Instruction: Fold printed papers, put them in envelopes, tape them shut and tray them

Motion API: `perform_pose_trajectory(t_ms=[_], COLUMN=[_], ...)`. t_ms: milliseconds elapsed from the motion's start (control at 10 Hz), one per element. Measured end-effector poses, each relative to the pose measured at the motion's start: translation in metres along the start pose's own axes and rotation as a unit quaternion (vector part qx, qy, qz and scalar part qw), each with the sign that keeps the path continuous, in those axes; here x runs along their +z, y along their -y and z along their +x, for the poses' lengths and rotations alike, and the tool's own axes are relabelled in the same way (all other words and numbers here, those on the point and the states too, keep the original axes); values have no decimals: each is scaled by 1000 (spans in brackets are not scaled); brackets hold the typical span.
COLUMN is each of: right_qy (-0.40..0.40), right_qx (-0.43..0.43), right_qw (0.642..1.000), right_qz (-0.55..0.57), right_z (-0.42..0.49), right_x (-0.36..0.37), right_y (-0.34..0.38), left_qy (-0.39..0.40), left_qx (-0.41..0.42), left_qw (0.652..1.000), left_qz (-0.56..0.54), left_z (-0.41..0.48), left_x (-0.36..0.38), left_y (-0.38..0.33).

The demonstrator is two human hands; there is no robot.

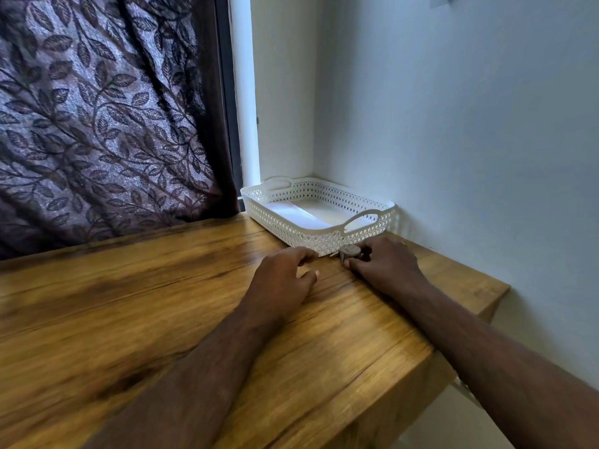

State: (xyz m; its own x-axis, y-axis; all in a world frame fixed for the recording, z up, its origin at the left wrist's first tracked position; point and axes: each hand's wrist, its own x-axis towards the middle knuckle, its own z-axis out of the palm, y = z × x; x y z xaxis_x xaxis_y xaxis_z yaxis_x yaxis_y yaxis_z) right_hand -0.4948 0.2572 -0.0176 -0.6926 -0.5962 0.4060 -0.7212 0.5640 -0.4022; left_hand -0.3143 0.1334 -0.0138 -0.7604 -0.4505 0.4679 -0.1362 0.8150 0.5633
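Wooden counter (162, 303): white lattice tray (275, 218) at centre right of the frame, white envelope (291, 210) inside.
Right grip (385, 264): clasps a tape roll (350, 251) just before the tray.
Left grip (285, 277): relaxed, holding nothing.
Advice: steady the roll, peel its end slowly.

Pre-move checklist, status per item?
1. Tape roll held: ok, right hand curls round it beside the tray.
2. Left hand free: ok, loosely curled, holds nothing.
3. Envelope trayed: ok, lies flat inside.
4. Envelope taped shut: cannot tell.
5. Next paper on the table: not ok, none in view.
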Motion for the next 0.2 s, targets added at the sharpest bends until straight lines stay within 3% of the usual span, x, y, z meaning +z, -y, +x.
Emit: perform_pose_trajectory(t_ms=[100, 200], right_qy=[-7, -98], right_qx=[2, -30], right_qw=[1000, 994], right_qz=[8, 31], right_z=[-5, -7], right_x=[-2, -4], right_y=[3, 7], left_qy=[-14, -37], left_qx=[5, 16], left_qw=[1000, 996], left_qz=[26, 85], left_z=[-2, -4], left_x=[-1, -2], left_y=[2, 1])
